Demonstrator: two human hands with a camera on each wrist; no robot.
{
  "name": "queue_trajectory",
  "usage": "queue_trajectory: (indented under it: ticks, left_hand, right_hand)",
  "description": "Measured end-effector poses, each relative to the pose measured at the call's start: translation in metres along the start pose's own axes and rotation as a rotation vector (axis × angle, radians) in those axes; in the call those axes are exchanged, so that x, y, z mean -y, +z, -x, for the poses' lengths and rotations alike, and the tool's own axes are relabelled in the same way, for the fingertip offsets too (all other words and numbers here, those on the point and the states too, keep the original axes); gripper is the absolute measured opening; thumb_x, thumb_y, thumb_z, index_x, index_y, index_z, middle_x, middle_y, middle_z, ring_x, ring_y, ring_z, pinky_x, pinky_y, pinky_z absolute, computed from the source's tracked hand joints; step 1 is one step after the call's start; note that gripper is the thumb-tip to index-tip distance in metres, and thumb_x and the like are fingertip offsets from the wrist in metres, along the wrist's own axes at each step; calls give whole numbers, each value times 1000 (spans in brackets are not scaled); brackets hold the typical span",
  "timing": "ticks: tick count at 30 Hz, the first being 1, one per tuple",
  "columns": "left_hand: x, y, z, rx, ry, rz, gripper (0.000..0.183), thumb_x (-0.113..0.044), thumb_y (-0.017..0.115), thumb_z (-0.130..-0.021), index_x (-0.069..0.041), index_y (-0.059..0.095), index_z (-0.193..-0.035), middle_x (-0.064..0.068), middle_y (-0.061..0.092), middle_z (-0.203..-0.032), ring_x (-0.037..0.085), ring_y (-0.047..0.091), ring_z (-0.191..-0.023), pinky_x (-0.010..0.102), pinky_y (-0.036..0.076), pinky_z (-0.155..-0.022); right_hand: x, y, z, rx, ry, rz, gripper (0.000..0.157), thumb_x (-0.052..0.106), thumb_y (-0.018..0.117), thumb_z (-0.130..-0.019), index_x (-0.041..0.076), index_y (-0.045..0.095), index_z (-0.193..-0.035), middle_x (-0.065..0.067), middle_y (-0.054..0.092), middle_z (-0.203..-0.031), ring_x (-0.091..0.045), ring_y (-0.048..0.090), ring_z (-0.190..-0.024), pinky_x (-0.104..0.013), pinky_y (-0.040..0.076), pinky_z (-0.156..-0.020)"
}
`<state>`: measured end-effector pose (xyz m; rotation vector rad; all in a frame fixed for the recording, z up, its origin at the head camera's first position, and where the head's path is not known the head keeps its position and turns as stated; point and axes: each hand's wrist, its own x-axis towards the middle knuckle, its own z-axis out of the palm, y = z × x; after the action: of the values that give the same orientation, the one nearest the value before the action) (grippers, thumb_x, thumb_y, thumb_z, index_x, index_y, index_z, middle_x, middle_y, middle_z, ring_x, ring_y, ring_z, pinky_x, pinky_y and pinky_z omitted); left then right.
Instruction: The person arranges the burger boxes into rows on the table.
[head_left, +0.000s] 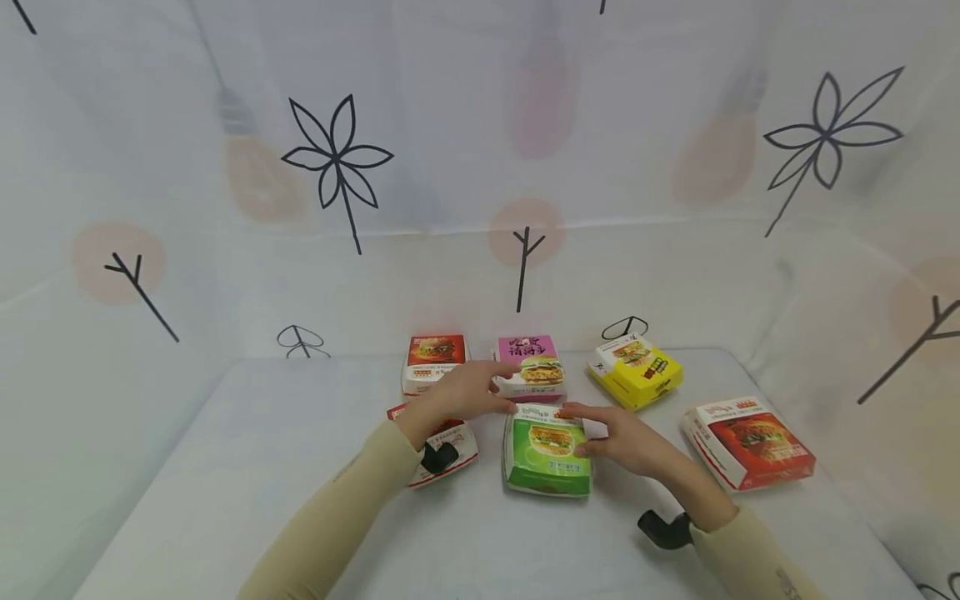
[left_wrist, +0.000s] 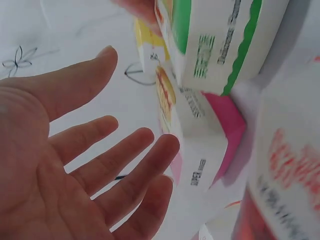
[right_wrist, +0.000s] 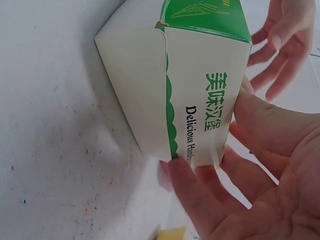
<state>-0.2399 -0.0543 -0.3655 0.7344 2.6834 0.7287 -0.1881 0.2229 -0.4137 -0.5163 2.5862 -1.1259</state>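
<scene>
A green and white hamburger box (head_left: pixel 550 454) lies near the middle of the white table, burger picture up. My right hand (head_left: pixel 633 442) holds it at its far right corner, the thumb (right_wrist: pixel 265 117) on the upper edge and fingers against the side. Just left of and above that box is my left hand (head_left: pixel 467 390), its fingers spread and extended with nothing in them. Those fingers reach toward a pink and white burger box (head_left: pixel 528 367) behind the green one. Under the left wrist, partly hidden, lies a tilted red and white box (head_left: pixel 453 450).
Another red burger box (head_left: pixel 435 358) stands at the back left. A yellow box (head_left: pixel 637 371) sits at an angle at the back right, and a larger red box (head_left: pixel 750 442) lies at the right. A patterned white cloth (head_left: pixel 450 275) hangs behind the table.
</scene>
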Motion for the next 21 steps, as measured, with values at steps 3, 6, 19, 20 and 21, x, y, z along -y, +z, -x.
queue_trajectory:
  ticks: [3, 6, 19, 20, 21]
  left_hand:
    - [-5, 8, 13, 5, 32, 0, 64, -37, 77, -88, -21, 53, -145, 1, 61, -135, 19, 62, -113, 38, 53, -88]
    - [-9, 17, 21, 15, 48, 5, 63, -38, 77, -87, -22, 55, -144, 1, 63, -131, 15, 63, -104, 33, 54, -83]
    - [-18, 35, 31, 22, 7, 78, 64, -32, 84, -81, -22, 59, -139, -1, 61, -131, 7, 62, -90, 26, 52, -77]
    - [-18, 36, 32, 21, 11, 75, 64, -31, 85, -80, -21, 60, -138, -1, 61, -131, 7, 62, -91, 27, 52, -77]
    - [-18, 36, 32, 19, 12, 71, 65, -31, 86, -78, -21, 61, -137, -1, 61, -130, 8, 62, -91, 27, 52, -78]
  right_hand:
    - [-1, 1, 0, -2, 1, -12, 53, 19, 75, -89, 19, 59, -140, -13, 45, -152, -47, 30, -142, -70, 29, -105]
    - [-1, 0, 1, -2, -10, -27, 50, 17, 74, -90, 17, 61, -138, -12, 44, -152, -46, 26, -143, -70, 26, -107]
    - [0, 1, 0, -7, -3, -54, 49, 16, 75, -89, 21, 62, -136, -12, 45, -152, -45, 26, -144, -71, 23, -107]
    - [0, 1, 0, -6, -5, -58, 48, 16, 74, -89, 21, 62, -136, -11, 45, -152, -45, 25, -144, -71, 23, -108]
    - [0, 1, 0, -6, -7, -63, 48, 15, 74, -89, 21, 63, -136, -11, 45, -152, -44, 25, -144, -71, 23, -108]
